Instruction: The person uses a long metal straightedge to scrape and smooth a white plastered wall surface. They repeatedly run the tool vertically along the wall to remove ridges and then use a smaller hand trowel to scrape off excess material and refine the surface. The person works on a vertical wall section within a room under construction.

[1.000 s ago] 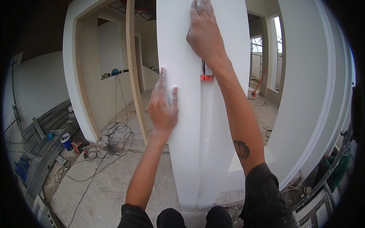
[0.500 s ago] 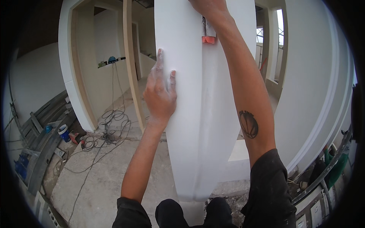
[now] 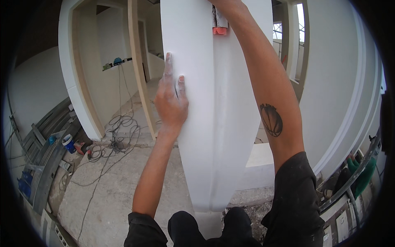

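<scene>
In front of me stands a tall, smooth white pillar (image 3: 189, 136) with a shallow vertical groove down its face. My left hand (image 3: 173, 101) rests flat on the pillar's left side, fingers stretched and dusted white, holding nothing. My right hand (image 3: 226, 5) is up at the top edge, its fingers cut off by the frame. Beneath its wrist, a narrow, pale-smeared bar-shaped tool (image 3: 219, 24) with a red-orange end lies along the groove. The tool's upper part is hidden, so its kind is unclear.
Tangled dark cables (image 3: 119, 140) lie on the concrete floor (image 3: 135, 181) at left. Grey metal profiles (image 3: 49, 158), a blue-and-white bucket (image 3: 68, 143) and a red power tool (image 3: 81, 147) are farther left. A wooden post (image 3: 138, 61) stands behind. Someone in green (image 3: 365, 177) is at far right.
My right hand and the bar-shaped tool have slid slightly up the pillar. My left hand stays pressed on its side. The whole view has shifted a little.
</scene>
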Demonstrator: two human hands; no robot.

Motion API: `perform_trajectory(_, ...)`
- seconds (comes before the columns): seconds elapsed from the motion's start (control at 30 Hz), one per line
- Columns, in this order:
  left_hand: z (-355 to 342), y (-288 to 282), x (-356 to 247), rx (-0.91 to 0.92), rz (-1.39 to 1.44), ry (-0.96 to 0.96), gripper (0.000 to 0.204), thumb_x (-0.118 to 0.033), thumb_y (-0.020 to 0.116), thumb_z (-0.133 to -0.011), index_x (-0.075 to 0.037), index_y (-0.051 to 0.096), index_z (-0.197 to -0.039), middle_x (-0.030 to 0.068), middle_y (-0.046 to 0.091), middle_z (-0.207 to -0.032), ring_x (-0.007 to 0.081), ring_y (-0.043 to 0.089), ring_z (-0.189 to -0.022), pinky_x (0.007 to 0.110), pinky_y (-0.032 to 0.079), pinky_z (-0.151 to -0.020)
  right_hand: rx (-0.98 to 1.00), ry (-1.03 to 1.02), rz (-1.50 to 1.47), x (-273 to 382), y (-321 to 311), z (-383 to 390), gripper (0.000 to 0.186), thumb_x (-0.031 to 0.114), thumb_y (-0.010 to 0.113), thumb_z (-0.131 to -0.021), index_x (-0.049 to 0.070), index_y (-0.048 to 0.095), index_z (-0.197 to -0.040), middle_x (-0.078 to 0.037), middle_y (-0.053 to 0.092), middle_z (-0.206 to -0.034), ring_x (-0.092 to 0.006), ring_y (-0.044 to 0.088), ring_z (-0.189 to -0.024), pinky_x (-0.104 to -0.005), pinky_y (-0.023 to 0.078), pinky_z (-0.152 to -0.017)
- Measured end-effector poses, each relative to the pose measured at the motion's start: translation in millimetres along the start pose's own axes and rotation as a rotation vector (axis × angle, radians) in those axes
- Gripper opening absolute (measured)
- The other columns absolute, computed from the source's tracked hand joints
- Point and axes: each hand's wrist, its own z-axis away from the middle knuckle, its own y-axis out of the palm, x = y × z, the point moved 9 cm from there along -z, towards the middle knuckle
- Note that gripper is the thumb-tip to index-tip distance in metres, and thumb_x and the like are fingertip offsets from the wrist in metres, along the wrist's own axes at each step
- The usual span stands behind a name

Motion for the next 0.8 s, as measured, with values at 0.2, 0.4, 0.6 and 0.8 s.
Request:
perform_trajectory(0.2, 7.9, -11.4, 22.0, 0.011, -0.08, 0.0, 0.054, -0.019, 0.048, -0.103, -0.014, 0.033, -0.155, 0.0166, 0.065, -0.128, 0.0257, 0.069, -0.094, 0.036, 0.056, -0.078, -0.006, 0.127, -0.167, 49.7, -17.6, 83.4, 0.055, -0.013, 0.043, -0.08, -0.024, 0.04, -0.134, -0.041, 0.038, -0.144, -0.0492, 0.032, -0.141, -0.0477, 0.027, -0.121)
perform_trajectory(0.4, 8.0, 5.9, 13.8, 0.143, 0.02, -0.102, 0.051, -0.024, 0.036, -0.107, -0.008, 0.03, -0.155, 0.0158, 0.049, -0.149, 0.0302, 0.07, -0.1, 0.037, 0.056, -0.085, 0.007, 0.002, -0.007, 28.7, -11.7, 56.2, 0.055, -0.013, 0.046, -0.079, -0.023, 0.043, -0.133, -0.04, 0.043, -0.14, -0.0487, 0.034, -0.14, -0.0466, 0.028, -0.12)
perform_trajectory(0.6, 7.4, -0.8, 16.2, 0.05, 0.049, -0.019, 0.051, -0.017, 0.047, -0.104, -0.006, 0.036, -0.153, 0.0185, 0.057, -0.139, 0.0318, 0.066, -0.111, 0.039, 0.053, -0.09, -0.121, -0.012, -0.084, -6.7, 14.4, 1.1, 0.047, -0.012, 0.046, -0.079, -0.024, 0.048, -0.125, -0.041, 0.049, -0.131, -0.0489, 0.042, -0.133, -0.045, 0.034, -0.117)
perform_trajectory(0.8, 17.6, -20.1, 39.3, 0.081, -0.04, -0.034, 0.051, -0.018, 0.044, -0.105, -0.005, 0.035, -0.153, 0.0173, 0.055, -0.141, 0.0311, 0.063, -0.11, 0.038, 0.052, -0.09, -0.1, 0.047, -0.118, 74.5, -17.6, 122.0, 0.05, -0.014, 0.043, -0.082, -0.024, 0.044, -0.131, -0.042, 0.041, -0.141, -0.0498, 0.034, -0.139, -0.0485, 0.03, -0.119)
